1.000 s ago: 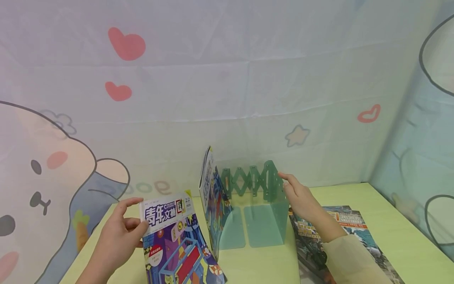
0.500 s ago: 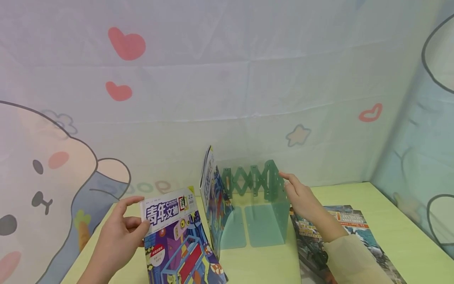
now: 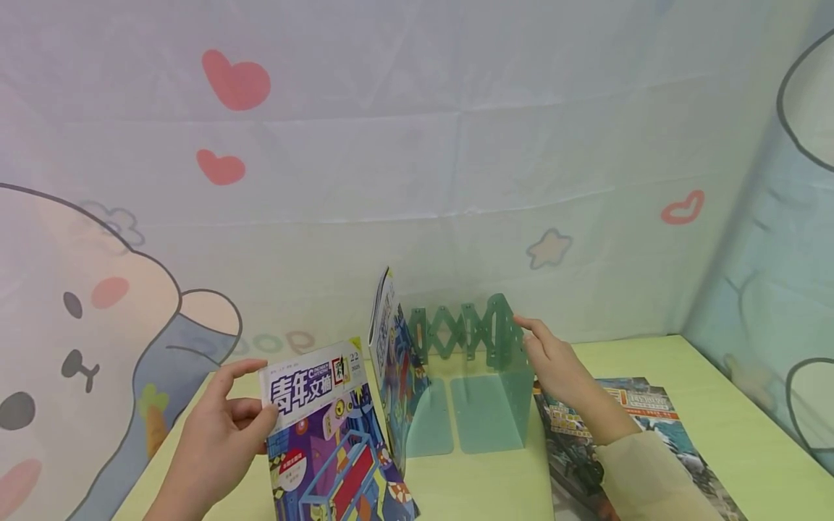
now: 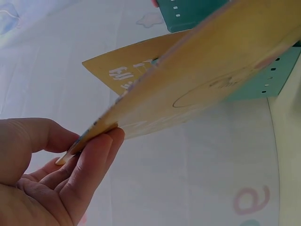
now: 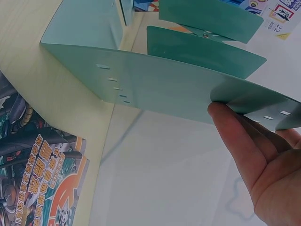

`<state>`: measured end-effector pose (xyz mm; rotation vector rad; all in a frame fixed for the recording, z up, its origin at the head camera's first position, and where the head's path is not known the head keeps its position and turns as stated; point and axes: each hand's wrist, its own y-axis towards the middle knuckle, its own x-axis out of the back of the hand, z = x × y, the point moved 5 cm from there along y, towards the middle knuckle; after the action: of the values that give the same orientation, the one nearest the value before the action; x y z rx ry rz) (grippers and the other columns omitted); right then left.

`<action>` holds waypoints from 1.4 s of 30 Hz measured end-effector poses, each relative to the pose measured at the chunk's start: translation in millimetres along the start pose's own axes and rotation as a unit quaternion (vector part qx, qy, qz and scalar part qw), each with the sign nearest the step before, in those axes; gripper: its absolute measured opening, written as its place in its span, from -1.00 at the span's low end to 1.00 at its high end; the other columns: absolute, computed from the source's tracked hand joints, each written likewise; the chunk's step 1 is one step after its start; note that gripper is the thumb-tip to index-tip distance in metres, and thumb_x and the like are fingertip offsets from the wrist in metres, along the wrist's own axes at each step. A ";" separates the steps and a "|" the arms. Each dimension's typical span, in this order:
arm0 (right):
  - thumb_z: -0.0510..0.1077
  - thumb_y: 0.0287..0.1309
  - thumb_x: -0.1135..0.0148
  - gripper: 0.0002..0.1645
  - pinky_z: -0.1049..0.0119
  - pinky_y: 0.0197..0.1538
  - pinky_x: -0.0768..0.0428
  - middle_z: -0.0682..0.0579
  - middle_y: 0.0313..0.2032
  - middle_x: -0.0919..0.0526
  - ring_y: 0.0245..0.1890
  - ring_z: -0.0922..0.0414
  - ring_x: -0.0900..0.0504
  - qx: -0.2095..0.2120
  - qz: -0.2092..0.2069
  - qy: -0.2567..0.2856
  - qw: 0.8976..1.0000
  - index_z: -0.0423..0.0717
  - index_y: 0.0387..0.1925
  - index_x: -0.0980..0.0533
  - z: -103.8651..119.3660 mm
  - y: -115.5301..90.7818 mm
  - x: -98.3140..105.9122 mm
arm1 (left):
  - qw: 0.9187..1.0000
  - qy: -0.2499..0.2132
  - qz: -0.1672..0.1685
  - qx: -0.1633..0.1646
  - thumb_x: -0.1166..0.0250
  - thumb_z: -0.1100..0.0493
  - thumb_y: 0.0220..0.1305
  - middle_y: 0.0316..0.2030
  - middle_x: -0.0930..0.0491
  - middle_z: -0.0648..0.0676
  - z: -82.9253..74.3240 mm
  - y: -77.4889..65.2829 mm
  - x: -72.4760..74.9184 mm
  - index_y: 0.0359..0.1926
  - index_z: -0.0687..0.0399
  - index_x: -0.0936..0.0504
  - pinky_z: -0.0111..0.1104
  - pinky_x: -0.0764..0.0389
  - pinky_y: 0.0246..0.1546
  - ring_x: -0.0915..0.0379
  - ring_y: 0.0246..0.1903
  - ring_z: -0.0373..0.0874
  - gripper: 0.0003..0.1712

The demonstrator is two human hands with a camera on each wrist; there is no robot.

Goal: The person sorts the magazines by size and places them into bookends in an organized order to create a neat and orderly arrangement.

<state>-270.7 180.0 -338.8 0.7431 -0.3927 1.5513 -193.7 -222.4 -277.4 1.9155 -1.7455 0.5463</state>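
Note:
My left hand [image 3: 224, 427] pinches the left edge of a magazine [image 3: 319, 427] with a purple illustrated cover, held tilted up in front of the bookend. In the left wrist view its yellowish back [image 4: 188, 84] shows, the thumb on one face and fingers on the other. A similar magazine [image 3: 393, 362] stands upright at the left side of a green expandable bookend [image 3: 490, 420]. My right hand [image 3: 554, 369] rests against the outside of the bookend's right panel [image 5: 155, 84], fingers fairly straight, fingertips touching it in the right wrist view.
Dark illustrated magazines [image 3: 677, 449] lie overlapping on the right of the pale yellow-green table [image 3: 482, 485], partly under the right forearm. A printed cloth backdrop [image 3: 417, 166] hangs right behind the table, with another cloth side at the right.
The magazine in my left hand has risen slightly and turned a little more upright. My right hand and the bookend hold their place; the head view has shifted slightly.

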 end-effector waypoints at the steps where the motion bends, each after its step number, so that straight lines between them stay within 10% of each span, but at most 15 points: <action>1: 0.15 0.46 0.49 -0.35 0.20 -0.57 -0.35 0.14 -0.81 -0.12 -0.84 0.20 -0.01 0.000 0.000 0.001 1.000 -0.01 0.45 -0.01 -0.1 -0.1 0.0 | 1.000 0.001 0.000 0.001 -0.17 0.26 0.27 -0.29 -0.69 0.16 -0.4 -0.6 0.1 0.35 -0.07 -0.13 -0.33 -0.68 -0.43 -0.59 -0.42 -0.15 -0.32; 14: 0.17 0.46 0.52 -0.34 0.18 -0.23 -0.40 -0.04 -0.61 -0.42 -0.79 0.20 -0.05 0.001 -0.005 -0.013 1.000 -0.02 0.44 -0.02 -1.9 -0.7 -0.2 | 1.000 0.020 -0.015 -0.008 -0.19 0.25 0.24 -0.31 -0.71 0.11 -8.6 -8.6 1.6 0.32 -0.10 -0.17 -0.41 -0.63 -0.44 -0.52 -0.51 -0.21 -0.34; 22: 0.16 0.46 0.49 -0.36 0.20 -0.50 -0.41 0.13 -0.80 -0.13 -0.82 0.19 -0.05 -0.008 0.003 0.009 1.000 0.04 0.45 0.00 -2.3 -0.5 -0.8 | 0.999 0.025 -0.031 -0.019 -0.20 0.26 0.23 -0.35 -0.71 0.09 -15.8 -14.1 4.2 0.31 -0.08 -0.18 -0.42 -0.63 -0.45 -0.51 -0.52 -0.23 -0.35; 42: 0.15 0.46 0.48 -0.36 0.18 -0.63 -0.36 0.14 -0.82 -0.12 -0.84 0.20 -0.04 -0.005 0.005 0.012 1.000 0.01 0.45 -0.01 -0.6 -0.8 -0.4 | 0.999 -0.009 -0.051 -0.018 -0.21 0.31 0.22 -0.36 -0.71 0.10 -25.2 -26.6 8.9 0.29 -0.16 -0.20 -0.46 -0.61 -0.45 -0.58 -0.50 -0.27 -0.32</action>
<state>-270.1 180.2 -339.6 0.7152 -0.3870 1.5651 -165.5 -212.8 -254.3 1.9771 -1.6471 0.4595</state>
